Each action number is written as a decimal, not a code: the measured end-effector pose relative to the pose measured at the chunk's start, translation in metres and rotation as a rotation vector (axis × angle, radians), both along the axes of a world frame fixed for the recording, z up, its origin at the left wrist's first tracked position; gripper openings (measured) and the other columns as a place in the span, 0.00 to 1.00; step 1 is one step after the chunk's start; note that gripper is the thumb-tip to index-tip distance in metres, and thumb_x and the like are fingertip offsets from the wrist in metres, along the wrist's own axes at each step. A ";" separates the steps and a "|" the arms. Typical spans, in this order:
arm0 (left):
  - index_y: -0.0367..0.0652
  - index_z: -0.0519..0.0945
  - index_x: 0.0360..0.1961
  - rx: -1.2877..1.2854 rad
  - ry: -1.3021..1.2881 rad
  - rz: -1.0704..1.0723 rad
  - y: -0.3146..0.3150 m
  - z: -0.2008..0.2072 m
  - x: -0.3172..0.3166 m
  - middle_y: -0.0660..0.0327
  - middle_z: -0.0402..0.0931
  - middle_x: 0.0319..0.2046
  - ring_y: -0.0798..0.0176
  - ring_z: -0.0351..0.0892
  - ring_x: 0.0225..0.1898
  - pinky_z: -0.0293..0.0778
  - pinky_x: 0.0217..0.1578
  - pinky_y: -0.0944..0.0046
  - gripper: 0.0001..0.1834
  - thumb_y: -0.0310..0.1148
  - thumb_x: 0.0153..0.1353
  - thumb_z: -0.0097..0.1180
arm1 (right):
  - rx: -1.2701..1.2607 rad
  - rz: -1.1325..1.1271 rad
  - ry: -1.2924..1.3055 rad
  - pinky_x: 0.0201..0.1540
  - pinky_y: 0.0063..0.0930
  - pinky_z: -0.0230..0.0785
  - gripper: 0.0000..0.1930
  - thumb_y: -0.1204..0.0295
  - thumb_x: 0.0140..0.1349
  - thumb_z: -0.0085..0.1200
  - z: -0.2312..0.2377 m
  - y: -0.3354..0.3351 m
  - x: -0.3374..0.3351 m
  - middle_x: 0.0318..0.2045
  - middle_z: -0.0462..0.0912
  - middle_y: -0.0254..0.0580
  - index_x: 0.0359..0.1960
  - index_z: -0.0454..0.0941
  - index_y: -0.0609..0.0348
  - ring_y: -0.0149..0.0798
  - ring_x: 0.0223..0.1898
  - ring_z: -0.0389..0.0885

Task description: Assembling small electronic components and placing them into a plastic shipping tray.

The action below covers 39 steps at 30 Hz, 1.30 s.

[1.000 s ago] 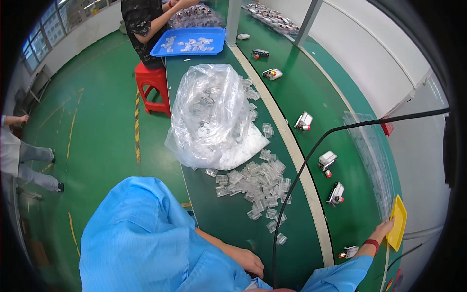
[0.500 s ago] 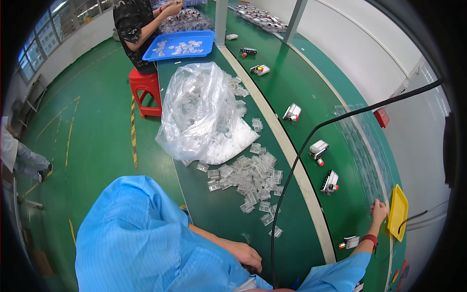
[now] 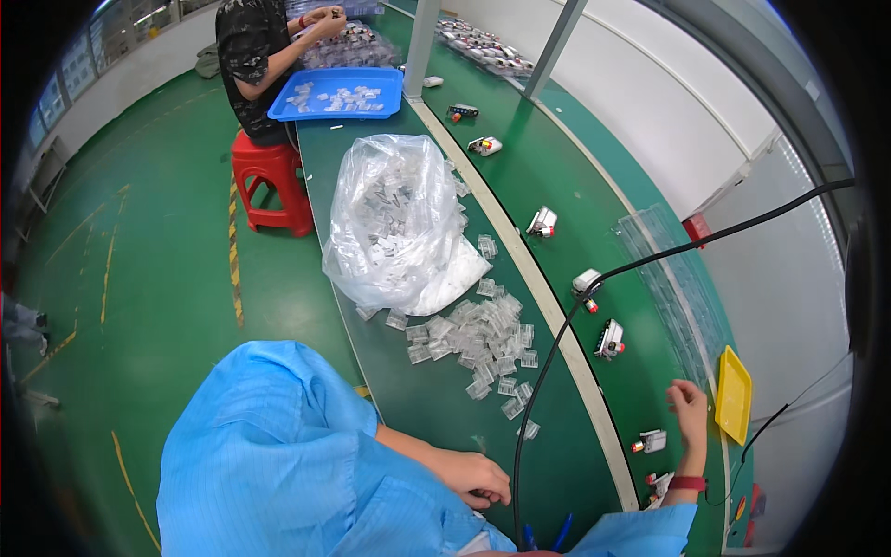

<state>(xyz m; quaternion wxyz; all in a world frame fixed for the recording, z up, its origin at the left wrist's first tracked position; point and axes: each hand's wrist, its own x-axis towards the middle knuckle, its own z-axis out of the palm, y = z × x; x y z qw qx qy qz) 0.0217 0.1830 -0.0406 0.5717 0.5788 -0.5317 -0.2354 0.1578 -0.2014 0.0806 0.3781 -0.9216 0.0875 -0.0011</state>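
My left hand (image 3: pixel 478 478) rests on the green tabletop with its fingers curled in, and nothing shows in it. A pile of small clear plastic pieces (image 3: pixel 487 339) lies beyond it, beside a large clear plastic bag (image 3: pixel 390 223) holding more such pieces. Out to the right, my right hand (image 3: pixel 688 408) is raised over the green belt, fingers bent and apart, with nothing visible between them. Near its wrist are a small white device with a red and yellow end (image 3: pixel 650 441) and another white device (image 3: pixel 661 485), partly behind the forearm.
More devices (image 3: pixel 610 339) stand spaced along the belt. Clear plastic trays (image 3: pixel 673 288) and a yellow tray (image 3: pixel 733 395) lie at its far side. A black cable (image 3: pixel 557 343) crosses the view. A co-worker (image 3: pixel 255 70) sits by a blue tray (image 3: pixel 390 107) and red stool (image 3: pixel 271 181).
My right hand has drawn back from the edge of the clear trays and its fingers have loosened. My left hand stays on the tabletop. The whole view has shifted slightly.
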 end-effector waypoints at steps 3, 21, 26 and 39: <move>0.37 0.74 0.45 0.011 -0.053 -0.012 0.005 0.011 -0.003 0.55 0.74 0.32 0.56 0.76 0.33 0.73 0.33 0.59 0.14 0.28 0.56 0.53 | 0.025 0.130 0.069 0.34 0.18 0.69 0.09 0.75 0.59 0.54 0.035 0.069 -0.074 0.30 0.80 0.34 0.40 0.78 0.66 0.25 0.31 0.76; 0.33 0.77 0.41 0.425 -0.279 -0.475 0.104 0.079 -0.070 0.47 0.77 0.39 0.48 0.76 0.42 0.71 0.43 0.55 0.13 0.33 0.62 0.49 | 0.316 -0.443 -0.292 0.33 0.16 0.68 0.07 0.75 0.63 0.51 -0.114 0.078 -0.371 0.27 0.79 0.34 0.40 0.76 0.66 0.24 0.29 0.75; 0.35 0.79 0.42 0.337 -0.238 -0.333 0.191 0.155 -0.066 0.52 0.79 0.39 0.54 0.79 0.40 0.74 0.41 0.59 0.14 0.34 0.58 0.55 | 0.084 -0.360 -0.474 0.32 0.17 0.65 0.07 0.77 0.62 0.52 -0.109 0.112 -0.368 0.31 0.76 0.35 0.39 0.75 0.67 0.25 0.29 0.71; 0.34 0.79 0.26 -0.295 -0.503 -0.364 0.167 0.247 -0.111 0.58 0.73 0.22 0.62 0.71 0.19 0.66 0.21 0.66 0.04 0.23 0.49 0.57 | -0.201 -0.344 -0.490 0.28 0.18 0.63 0.05 0.80 0.57 0.52 -0.109 0.118 -0.370 0.26 0.75 0.36 0.34 0.77 0.65 0.26 0.25 0.70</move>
